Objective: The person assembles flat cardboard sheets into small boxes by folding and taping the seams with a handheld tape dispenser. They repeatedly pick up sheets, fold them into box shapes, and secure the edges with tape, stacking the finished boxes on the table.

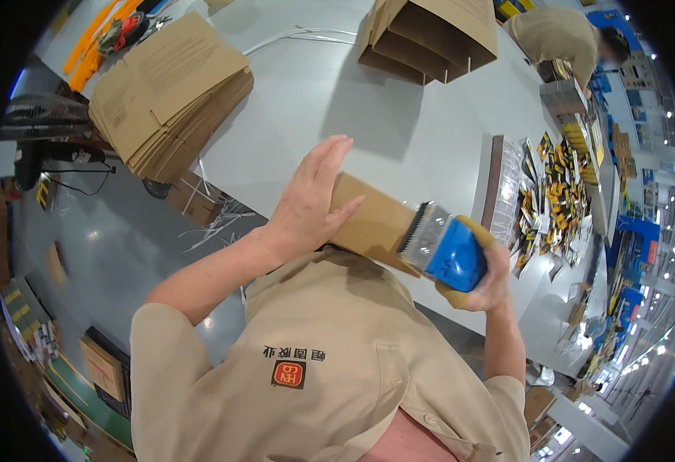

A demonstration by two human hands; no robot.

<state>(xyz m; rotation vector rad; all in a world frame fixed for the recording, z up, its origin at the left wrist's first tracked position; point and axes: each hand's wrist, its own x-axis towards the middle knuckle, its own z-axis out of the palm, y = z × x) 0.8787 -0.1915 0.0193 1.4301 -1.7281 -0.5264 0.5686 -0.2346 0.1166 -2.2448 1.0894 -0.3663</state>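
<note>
A flat brown cardboard box (pixel 372 218) lies at the table's near edge, close to my body. My left hand (pixel 306 202) is at the box's left end, fingers stretched out and thumb apart over its top. In my right hand (pixel 485 271), which wears yellow coverings on some fingers, is a blue tape dispenser (pixel 458 258) with a clear front and a dark toothed edge. That toothed edge is at the box's right end; whether tape is stuck there I cannot tell.
Folded cardboard sheets (pixel 175 100) are stacked at the left table edge. Open cartons (pixel 433 38) stand at the far side. Many yellow-and-black packets (pixel 557 196) lie to the right, beside a clear-wrapped bundle (pixel 503 181). A black fan (pixel 45 127) stands left; another person (pixel 557 40) bends at far right.
</note>
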